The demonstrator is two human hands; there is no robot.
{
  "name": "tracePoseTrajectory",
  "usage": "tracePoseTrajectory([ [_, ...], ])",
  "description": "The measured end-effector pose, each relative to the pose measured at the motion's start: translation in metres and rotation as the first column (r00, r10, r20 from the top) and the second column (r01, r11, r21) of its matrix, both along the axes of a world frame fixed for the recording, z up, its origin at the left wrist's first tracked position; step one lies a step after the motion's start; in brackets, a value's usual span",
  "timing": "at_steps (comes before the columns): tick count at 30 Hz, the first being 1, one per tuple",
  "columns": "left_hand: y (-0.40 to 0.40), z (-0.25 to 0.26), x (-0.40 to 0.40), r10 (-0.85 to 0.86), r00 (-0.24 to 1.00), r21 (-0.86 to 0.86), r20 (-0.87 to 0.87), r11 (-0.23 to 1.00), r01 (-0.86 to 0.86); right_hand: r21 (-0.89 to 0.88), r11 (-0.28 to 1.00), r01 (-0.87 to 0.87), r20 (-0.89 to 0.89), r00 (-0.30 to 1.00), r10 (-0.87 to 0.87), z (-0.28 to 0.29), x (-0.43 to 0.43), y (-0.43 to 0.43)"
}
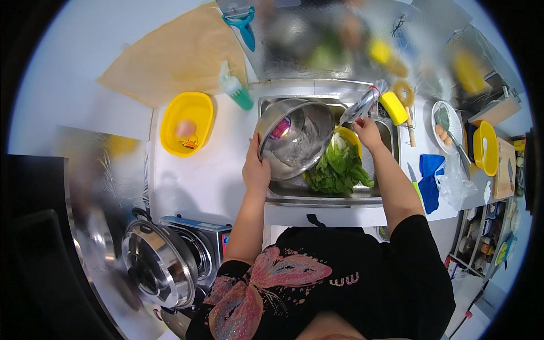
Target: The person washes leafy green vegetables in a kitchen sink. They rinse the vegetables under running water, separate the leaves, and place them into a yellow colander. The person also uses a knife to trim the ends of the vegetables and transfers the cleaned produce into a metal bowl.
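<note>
My left hand (257,170) grips the rim of a large stainless steel bowl (293,157), tilted over the left part of the sink (323,199). Some liquid seems to lie in the bowl, and a pink round sticker or label shows on its metal. Leafy green vegetables (340,168) lie in a yellow basin (352,137) in the sink, right of the bowl. My right hand (366,131) is raised over the sink beside the faucet (363,106), which looks wrapped in clear plastic with a red tie. Its fingers are bent together; whether they hold anything is unclear.
A yellow tub (187,146) and a green-bottomed bottle (238,91) stand left of the sink. Right of it are a yellow sponge (393,108), a knife (412,174), a blue cloth (429,199) and a white basket (437,108) with eggs. A lidded steel pot (159,263) stands at lower left.
</note>
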State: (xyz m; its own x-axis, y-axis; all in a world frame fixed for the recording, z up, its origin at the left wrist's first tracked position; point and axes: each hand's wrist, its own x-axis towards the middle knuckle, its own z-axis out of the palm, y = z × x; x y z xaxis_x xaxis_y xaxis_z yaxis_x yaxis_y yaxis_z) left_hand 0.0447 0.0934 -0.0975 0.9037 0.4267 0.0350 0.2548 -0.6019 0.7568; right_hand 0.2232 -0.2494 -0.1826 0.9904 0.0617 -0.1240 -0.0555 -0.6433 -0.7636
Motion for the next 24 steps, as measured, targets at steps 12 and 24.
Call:
tracePoseTrajectory([
  [12, -0.016, 0.013, -0.019, -0.016, 0.909, 0.363, 0.416, 0.92, -0.15, 0.086, 0.982, -0.17, -0.186, 0.965, 0.183, -0.035, -0.062, -0.017],
  [24, -0.018, 0.018, -0.033, 0.116, 0.828, 0.282, 0.549, 0.906, -0.314, 0.081, 0.914, -0.398, -0.114, 0.907, 0.405, -0.016, -0.097, 0.009],
])
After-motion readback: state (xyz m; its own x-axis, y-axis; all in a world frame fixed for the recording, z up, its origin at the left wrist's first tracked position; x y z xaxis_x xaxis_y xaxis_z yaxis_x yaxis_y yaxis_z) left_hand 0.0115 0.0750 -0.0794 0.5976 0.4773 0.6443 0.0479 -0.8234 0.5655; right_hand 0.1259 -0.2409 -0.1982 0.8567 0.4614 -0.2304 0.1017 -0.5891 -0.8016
